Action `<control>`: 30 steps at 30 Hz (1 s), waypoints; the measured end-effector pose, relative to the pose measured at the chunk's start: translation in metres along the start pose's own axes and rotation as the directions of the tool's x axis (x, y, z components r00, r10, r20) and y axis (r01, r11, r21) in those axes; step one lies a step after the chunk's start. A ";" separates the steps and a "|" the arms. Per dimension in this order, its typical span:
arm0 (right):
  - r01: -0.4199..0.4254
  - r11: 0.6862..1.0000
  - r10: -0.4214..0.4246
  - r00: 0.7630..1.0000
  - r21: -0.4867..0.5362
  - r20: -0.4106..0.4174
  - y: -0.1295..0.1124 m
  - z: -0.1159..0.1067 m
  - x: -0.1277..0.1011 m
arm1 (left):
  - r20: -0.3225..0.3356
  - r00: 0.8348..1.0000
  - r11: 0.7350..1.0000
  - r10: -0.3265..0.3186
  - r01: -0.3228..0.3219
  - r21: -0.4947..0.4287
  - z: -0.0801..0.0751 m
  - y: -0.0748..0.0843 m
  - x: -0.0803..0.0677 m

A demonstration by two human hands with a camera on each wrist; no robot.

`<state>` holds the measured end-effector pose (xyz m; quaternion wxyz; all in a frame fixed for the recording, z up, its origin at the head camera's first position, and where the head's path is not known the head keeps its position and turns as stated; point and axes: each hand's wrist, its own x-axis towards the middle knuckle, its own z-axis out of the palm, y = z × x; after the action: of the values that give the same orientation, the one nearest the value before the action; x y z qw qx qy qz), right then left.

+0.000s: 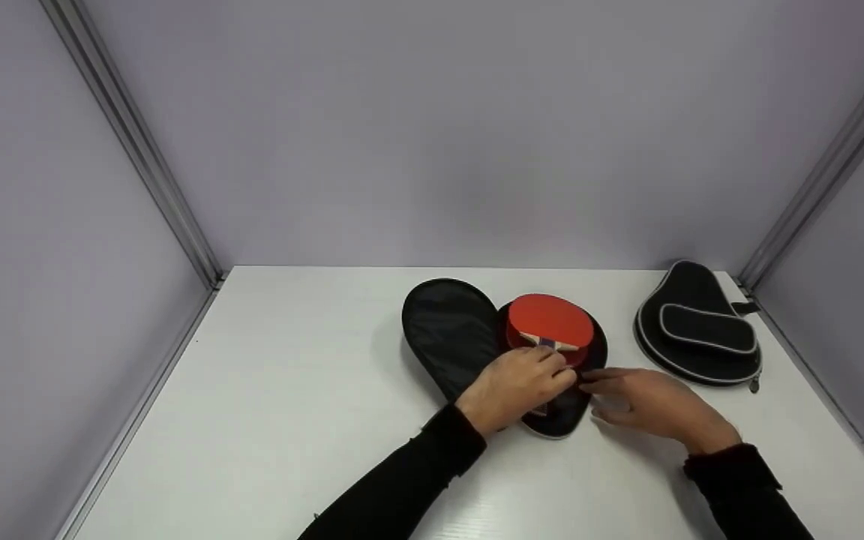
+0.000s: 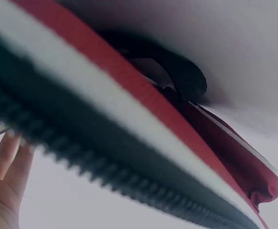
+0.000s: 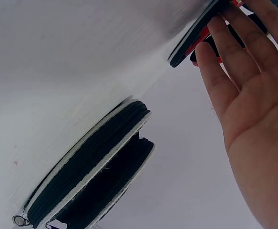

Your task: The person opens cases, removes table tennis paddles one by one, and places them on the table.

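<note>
The paddle (image 1: 550,322) lies at frame centre in the open case (image 1: 451,337), and it could slide off or catch the zipper edge if the handle is tugged sideways. The left hand (image 1: 518,384) curls round the handle; the right hand (image 1: 646,405), fingers straight, touches the case's rim just right of it.

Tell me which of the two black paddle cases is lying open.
The open paddle case at the table's middle, between both hands: its flap is folded out left and the red paddle lies in it. The zipped paddle case at far right is closed.
</note>
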<state>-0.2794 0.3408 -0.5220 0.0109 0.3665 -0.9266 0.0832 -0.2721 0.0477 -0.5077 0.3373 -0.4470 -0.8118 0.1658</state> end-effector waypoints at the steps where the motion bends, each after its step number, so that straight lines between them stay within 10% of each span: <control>1: 0.000 1.000 0.000 1.000 -0.003 -0.001 0.000 0.000 0.000 | 0.002 1.000 1.000 -0.012 0.012 0.005 0.000 -0.001 0.000; 16: 0.073 0.997 -0.072 0.997 -0.030 0.012 -0.015 0.005 0.008 | -0.026 0.984 0.984 -0.175 0.176 0.026 -0.006 -0.022 -0.001; 30: 0.092 0.996 -0.092 0.996 0.003 -0.010 -0.021 0.009 0.009 | -0.033 0.983 0.984 -0.179 0.178 -0.026 -0.013 -0.052 -0.017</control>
<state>-0.2709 0.3179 -0.5271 0.0184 0.4082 -0.9087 0.0861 -0.2886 0.0051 -0.4755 0.3599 -0.3789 -0.8444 0.1177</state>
